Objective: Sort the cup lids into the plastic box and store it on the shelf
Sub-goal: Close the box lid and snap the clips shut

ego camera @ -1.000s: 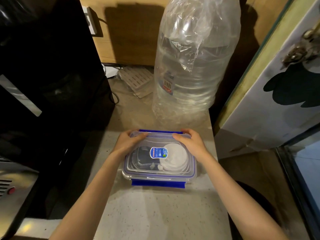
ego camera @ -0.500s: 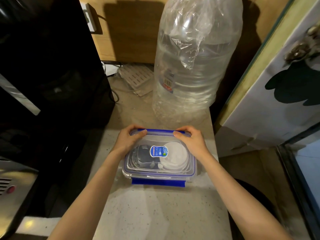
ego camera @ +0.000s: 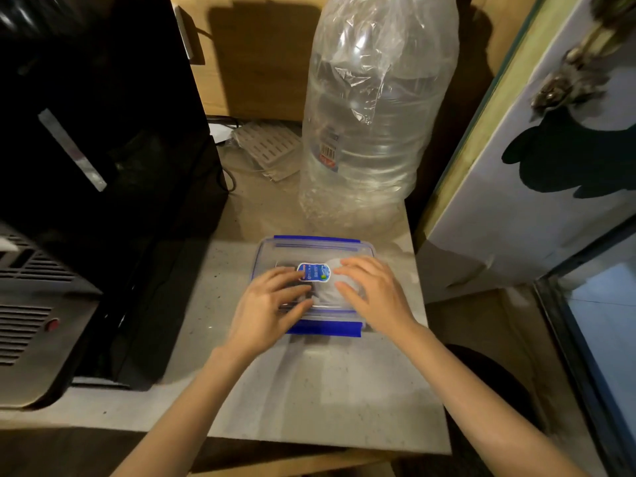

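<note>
The plastic box (ego camera: pixel 315 251) is pressed flat by the left hand (ego camera: pixel 272 306) and right hand (ego camera: pixel 373 296), fingers spread open. It is set just in front of the big water bottle (ego camera: pixel 371 125).

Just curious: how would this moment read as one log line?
step: closing box | left hand: flat on plastic box lid | right hand: flat on lid | box: on counter

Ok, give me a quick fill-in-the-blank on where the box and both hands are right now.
1. Both hands, the left hand and the right hand, rest on the ____ of the clear rectangular plastic box.
2. The box's clips are coloured ____.
3. Behind the box stands a large clear plastic ____.
4. The box sits on the speckled grey ____.

Missing words: lid; blue; bottle; countertop
</note>
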Available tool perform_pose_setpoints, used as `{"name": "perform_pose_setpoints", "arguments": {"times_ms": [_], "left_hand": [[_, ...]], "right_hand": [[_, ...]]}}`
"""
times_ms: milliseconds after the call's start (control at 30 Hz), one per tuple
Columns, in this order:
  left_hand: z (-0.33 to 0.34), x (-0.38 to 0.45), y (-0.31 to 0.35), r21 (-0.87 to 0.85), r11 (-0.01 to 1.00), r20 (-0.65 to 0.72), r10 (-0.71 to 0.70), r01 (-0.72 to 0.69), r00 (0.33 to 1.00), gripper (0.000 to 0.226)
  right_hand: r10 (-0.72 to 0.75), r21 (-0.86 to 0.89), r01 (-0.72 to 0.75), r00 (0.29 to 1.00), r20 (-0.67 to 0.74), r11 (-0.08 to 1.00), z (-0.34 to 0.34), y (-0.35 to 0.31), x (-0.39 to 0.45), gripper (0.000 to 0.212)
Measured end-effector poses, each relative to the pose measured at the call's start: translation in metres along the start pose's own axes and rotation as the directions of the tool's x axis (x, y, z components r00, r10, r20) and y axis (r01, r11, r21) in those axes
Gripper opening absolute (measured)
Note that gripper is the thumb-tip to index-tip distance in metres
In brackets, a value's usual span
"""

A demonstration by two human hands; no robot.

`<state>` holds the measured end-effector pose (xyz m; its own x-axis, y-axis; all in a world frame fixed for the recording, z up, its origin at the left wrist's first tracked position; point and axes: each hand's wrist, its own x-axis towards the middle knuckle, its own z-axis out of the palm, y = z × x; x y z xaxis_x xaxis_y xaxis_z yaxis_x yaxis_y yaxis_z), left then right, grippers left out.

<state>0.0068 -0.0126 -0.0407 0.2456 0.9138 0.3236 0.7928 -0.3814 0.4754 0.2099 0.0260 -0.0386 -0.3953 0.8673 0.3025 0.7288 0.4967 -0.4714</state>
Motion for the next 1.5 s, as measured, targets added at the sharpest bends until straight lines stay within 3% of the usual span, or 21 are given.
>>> {"name": "perform_pose_setpoints", "arguments": {"times_ms": [233,367,500,633,800,1000,1500], "left_hand": [[0.010,-0.033,-0.005,0.200,0.978,0.119,0.033,-0.057,0.992,0.056],[0.016,-0.038,-0.009,0.286,0.954,0.181,0.042,-0.094,0.982,0.076],[0.020,-0.038,-0.007,0.342,0.935,0.167,0.036,-0.092,0.985,0.077],[0.022,-0.037,-0.006,0.345,0.936,0.111,0.035,-0.071,0.993,0.074],[0.014,-0.035,-0.005,0.316,0.946,0.164,0.024,-0.075,0.986,0.077],[-0.003,-0.024,-0.006,0.155,0.986,0.269,0.012,-0.056,0.963,0.063],[-0.012,-0.014,-0.005,0.120,0.992,0.271,-0.002,-0.031,0.963,0.044]], "right_hand": [[-0.102,-0.150,0.097,0.995,-0.022,0.984,0.018,-0.005,-0.048,0.042],[-0.103,-0.243,0.108,0.994,0.032,0.964,0.030,-0.005,-0.057,0.069],[-0.083,-0.355,0.090,0.996,0.034,0.930,0.037,-0.006,-0.056,0.081],[-0.077,-0.328,0.083,0.997,0.031,0.941,0.037,-0.006,-0.057,0.082],[-0.108,-0.221,0.125,0.990,0.087,0.967,0.023,-0.003,-0.056,0.074],[-0.061,-0.069,0.074,0.983,0.175,0.995,0.006,-0.004,-0.051,0.059],[0.031,0.064,-0.043,0.985,0.172,0.997,0.005,-0.004,-0.045,0.037]]}}
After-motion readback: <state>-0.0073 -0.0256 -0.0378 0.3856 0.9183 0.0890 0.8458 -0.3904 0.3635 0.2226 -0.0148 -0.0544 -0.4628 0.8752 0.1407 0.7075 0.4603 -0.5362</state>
